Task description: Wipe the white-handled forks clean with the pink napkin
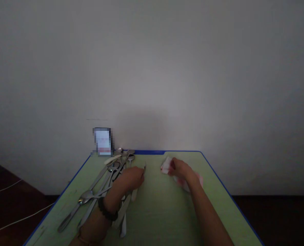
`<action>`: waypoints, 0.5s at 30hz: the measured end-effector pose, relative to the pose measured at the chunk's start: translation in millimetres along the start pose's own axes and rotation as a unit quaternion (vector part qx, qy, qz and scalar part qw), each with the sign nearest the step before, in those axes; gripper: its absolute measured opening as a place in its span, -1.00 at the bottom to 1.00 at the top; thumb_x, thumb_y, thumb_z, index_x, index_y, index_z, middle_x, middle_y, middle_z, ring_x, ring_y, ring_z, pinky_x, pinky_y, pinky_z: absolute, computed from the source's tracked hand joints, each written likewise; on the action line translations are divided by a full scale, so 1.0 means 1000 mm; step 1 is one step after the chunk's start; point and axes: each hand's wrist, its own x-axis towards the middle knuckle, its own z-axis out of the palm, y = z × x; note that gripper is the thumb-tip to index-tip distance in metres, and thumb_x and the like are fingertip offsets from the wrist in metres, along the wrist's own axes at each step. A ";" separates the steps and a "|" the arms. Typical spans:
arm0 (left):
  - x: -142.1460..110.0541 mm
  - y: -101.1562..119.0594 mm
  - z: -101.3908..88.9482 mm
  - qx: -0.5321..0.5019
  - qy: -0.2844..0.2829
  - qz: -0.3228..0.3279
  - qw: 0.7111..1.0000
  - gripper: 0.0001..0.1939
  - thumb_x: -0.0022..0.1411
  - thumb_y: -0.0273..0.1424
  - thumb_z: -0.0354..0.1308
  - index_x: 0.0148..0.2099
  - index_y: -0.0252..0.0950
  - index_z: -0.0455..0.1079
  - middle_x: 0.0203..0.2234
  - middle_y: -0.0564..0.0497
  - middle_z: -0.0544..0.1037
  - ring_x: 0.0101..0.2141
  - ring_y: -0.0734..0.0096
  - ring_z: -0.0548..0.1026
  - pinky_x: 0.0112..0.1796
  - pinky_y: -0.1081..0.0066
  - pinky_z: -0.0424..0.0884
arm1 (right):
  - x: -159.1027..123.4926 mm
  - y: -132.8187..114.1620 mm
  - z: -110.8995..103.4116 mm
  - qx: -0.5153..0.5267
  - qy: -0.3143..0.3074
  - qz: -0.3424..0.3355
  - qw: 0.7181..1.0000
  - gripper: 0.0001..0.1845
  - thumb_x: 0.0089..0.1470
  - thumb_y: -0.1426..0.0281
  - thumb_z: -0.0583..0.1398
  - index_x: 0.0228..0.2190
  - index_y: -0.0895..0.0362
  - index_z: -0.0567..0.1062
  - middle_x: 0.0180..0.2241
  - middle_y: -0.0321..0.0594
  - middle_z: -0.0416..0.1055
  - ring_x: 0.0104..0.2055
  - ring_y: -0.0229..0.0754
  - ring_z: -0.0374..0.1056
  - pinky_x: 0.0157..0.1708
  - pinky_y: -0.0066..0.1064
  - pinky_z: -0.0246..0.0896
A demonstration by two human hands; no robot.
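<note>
My left hand (pixel 133 177), with a dark bead bracelet on its wrist, is closed on a thin metal piece of cutlery (pixel 145 166). Only its narrow end stands up past my fingers, so I cannot tell its kind. Beneath and left of that arm lies a loose pile of metal spoons (pixel 86 197) and other long-handled cutlery. On the right, my right hand (pixel 180 168) pinches a white cloth (pixel 166 165) with pinkish red patches. More pink and white material (pixel 199 178) shows behind the right wrist; whether it is the same cloth I cannot tell.
The green table (pixel 157 212) has a blue edge and stands against a grey wall (pixel 152 68). A phone with a lit, blurred screen (pixel 103 140) is propped at the back left corner. White cables (pixel 26 218) run across the dark floor on the left.
</note>
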 end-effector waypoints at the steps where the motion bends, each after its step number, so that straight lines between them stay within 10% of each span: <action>1: 0.000 -0.003 0.000 -0.011 0.002 0.002 1.000 -0.65 0.22 -0.40 -0.15 -0.18 -0.41 0.44 -0.21 -0.35 0.55 -0.18 0.03 0.53 -0.21 0.17 0.41 | 0.000 -0.001 -0.001 0.002 -0.001 0.001 1.000 -0.78 -0.11 0.44 0.23 -0.31 0.20 0.48 -0.30 -0.05 0.51 -0.30 -0.10 0.42 -0.37 -0.38 0.17; 8: -0.007 -0.026 -0.023 -0.111 0.043 0.018 0.993 -0.67 0.28 -0.37 -0.21 -0.22 -0.37 0.37 -0.27 -0.26 0.56 -0.24 0.18 0.52 -0.21 0.25 0.37 | -0.017 -0.017 -0.047 0.078 0.031 -0.068 0.994 -0.87 0.03 0.38 0.05 -0.44 0.14 0.38 -0.42 -0.22 0.45 -0.35 -0.21 0.36 -0.35 -0.43 0.20; 15: -0.022 -0.015 -0.063 -0.308 0.207 0.021 0.928 -0.54 0.35 -0.17 -0.44 -0.25 -0.23 0.23 -0.56 0.06 0.42 -0.51 0.40 0.43 -0.46 0.42 0.31 | -0.037 -0.073 -0.085 0.493 0.163 -0.097 0.849 -0.86 0.00 0.28 0.07 -0.40 0.09 0.29 -0.45 -0.33 0.31 -0.41 -0.26 0.25 -0.37 -0.43 0.21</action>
